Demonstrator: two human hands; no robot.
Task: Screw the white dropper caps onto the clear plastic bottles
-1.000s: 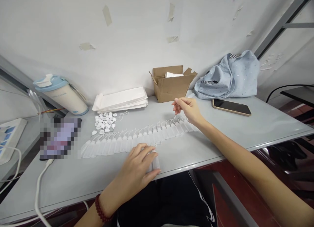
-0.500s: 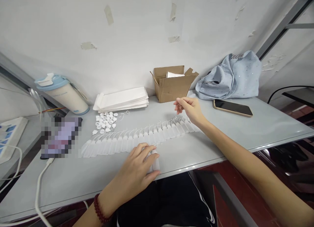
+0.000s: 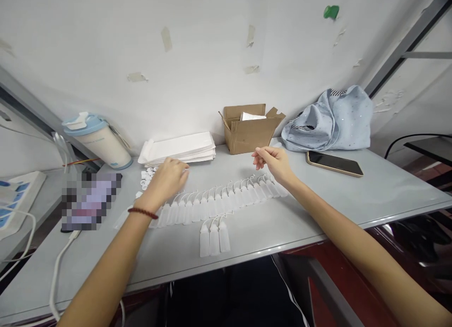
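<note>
My left hand (image 3: pixel 166 178) is over the table beside a pile of small white caps (image 3: pixel 145 177), partly covering it. Its fingers are loosely bent with the thumb a little apart, and I see nothing held. My right hand (image 3: pixel 273 162) hovers behind the right end of a row of translucent white plastic tags (image 3: pixel 212 206) with thin looped cords. Its thumb and forefinger are pinched together, the other fingers curled; what they may hold is too small to make out. Three similar tags (image 3: pixel 214 240) lie side by side near the table's front edge. My left forearm hides the row's left part.
White envelopes (image 3: pixel 180 148) are stacked by the wall, left of an open cardboard box (image 3: pixel 249 136). A blue cloth bag (image 3: pixel 332 122) and a phone (image 3: pixel 334 164) lie at the right. At the left stand a bottle (image 3: pixel 102 143) and a blurred-out phone (image 3: pixel 90 202) on a cable.
My left hand has moved from the three front tags back and left to the pile of caps, uncovering those tags. My right hand has stayed nearly in place. The camera view has tilted slightly up.
</note>
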